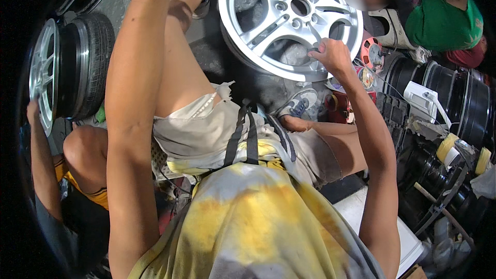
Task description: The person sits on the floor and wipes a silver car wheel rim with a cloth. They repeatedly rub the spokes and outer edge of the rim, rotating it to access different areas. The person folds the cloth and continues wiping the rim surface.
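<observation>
A silver alloy wheel rim [281, 23] with paired spokes lies in front of me between my feet, its face turned up toward me. My right hand [333, 56] is at its near right side, fingers pinched together by the rim's edge. A small dark piece [313, 50] shows at the fingertips; its kind is too small to make out. My left forearm [137, 72] stretches up past the top edge of the picture, so the left hand itself is out of sight.
Left, another person's hand [33, 111] touches a silver rim [44, 77] beside a tyre [98, 64]. A person in a green shirt [439, 20] is at the far right. Nearby are an orange-red reel [371, 51], black wheel barrels [439, 85] and a white plastic case [421, 101].
</observation>
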The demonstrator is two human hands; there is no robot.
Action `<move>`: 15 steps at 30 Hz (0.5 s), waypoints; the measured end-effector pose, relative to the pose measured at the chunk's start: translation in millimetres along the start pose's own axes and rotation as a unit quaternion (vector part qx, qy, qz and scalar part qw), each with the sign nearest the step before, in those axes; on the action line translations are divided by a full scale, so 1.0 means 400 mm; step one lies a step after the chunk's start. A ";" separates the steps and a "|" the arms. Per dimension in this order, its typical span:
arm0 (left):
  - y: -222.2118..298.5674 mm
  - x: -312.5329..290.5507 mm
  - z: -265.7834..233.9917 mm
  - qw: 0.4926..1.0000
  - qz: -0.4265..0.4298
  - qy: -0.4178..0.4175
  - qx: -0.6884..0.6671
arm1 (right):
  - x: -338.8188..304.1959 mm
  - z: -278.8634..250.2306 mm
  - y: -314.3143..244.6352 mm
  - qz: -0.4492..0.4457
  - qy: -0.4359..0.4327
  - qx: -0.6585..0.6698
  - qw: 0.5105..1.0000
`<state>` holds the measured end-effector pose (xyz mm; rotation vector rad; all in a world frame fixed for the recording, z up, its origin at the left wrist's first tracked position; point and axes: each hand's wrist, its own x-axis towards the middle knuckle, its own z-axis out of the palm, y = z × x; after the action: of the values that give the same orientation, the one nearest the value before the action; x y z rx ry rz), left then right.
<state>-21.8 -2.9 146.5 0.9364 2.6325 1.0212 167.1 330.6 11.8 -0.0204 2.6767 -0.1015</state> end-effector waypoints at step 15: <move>0.025 0.011 0.044 1.000 -0.013 0.014 0.002 | 0.014 0.027 0.027 0.042 0.008 0.018 0.999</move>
<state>-14.1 15.3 140.3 0.8922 2.6629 1.0304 166.8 340.4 -1.1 0.1034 2.6865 -0.1234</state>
